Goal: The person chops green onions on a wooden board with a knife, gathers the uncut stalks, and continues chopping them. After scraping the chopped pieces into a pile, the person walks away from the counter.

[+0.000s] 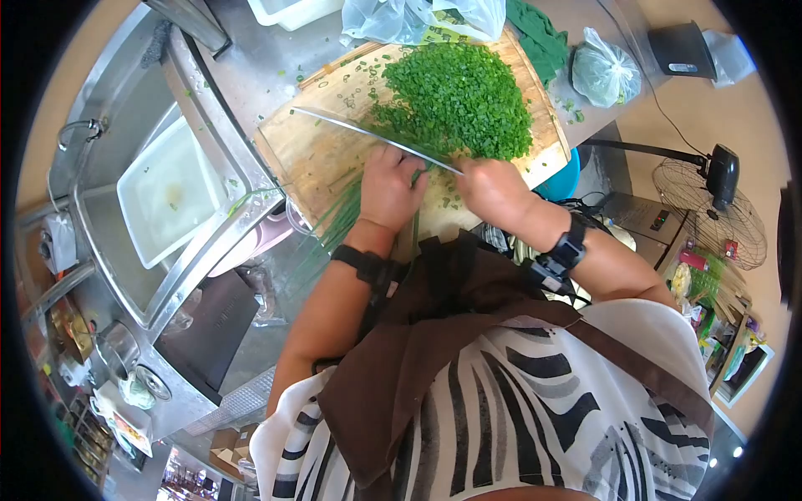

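Note:
On a wooden cutting board (292, 154), my right hand (493, 190) is closed around the handle of a knife (359, 129), whose long blade points to the upper left. Close by the blade, my left hand (388, 188) has its fingers curled down over a bunch of green onions (338, 213). The long green stalks trail off the board's near edge at the lower left. Beyond the blade lies a large heap of chopped green onions (464, 92), with loose rings scattered around it. The knife's handle is mostly hidden inside my right hand.
To the left is a metal sink (104, 213) holding a white tub (171, 196). Behind the board lie a clear plastic bag (418, 21) and a green cloth (539, 42). A tied bag (606, 71) sits farther right. A fan (710, 209) stands at the right.

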